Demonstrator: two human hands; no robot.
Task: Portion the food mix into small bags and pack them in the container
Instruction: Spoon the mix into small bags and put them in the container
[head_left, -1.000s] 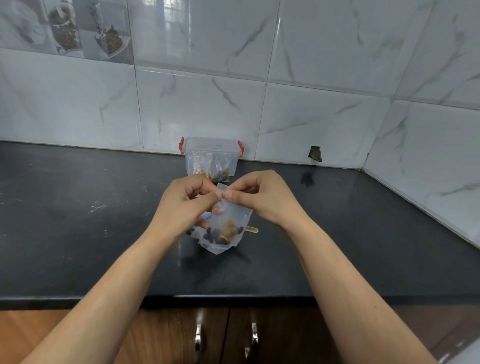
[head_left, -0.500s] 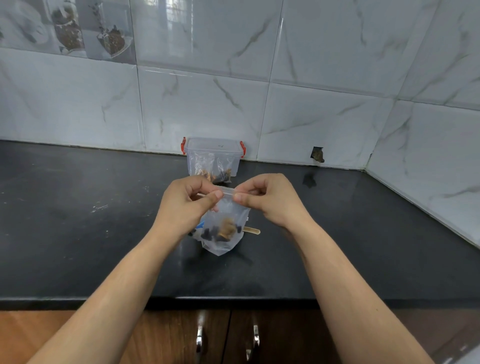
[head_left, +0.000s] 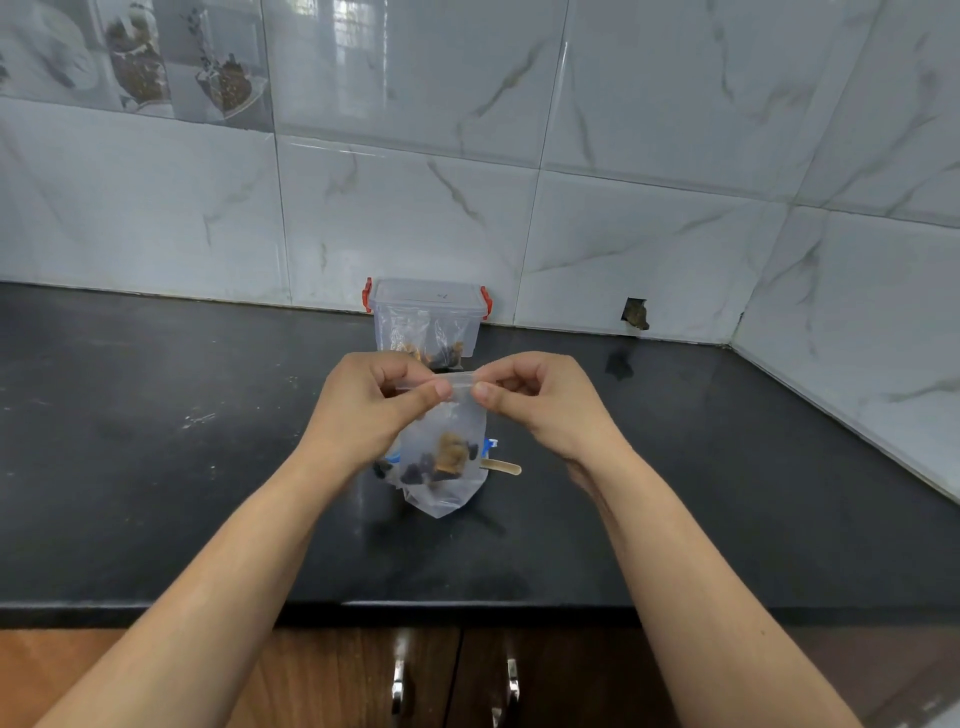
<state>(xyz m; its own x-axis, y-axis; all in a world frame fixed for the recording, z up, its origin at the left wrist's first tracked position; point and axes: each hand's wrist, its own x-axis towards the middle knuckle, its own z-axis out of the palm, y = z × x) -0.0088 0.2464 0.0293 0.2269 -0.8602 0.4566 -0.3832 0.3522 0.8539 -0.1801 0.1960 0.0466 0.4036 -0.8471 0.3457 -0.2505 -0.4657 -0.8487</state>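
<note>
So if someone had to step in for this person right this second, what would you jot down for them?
Left hand: pinches the left end of the small bag's top strip.
Right hand: pinches the right end of the same strip.
Small bag: held above the black counter, with dark and brown food pieces at its bottom.
Container: at the back wall, lid on, filled bags visible inside.
A wooden stick lies behind the bag.
Done: this bag is filled.
Left: finish pressing the top shut, put the bag in the container. Whether more mix remains, I cannot tell.
</note>
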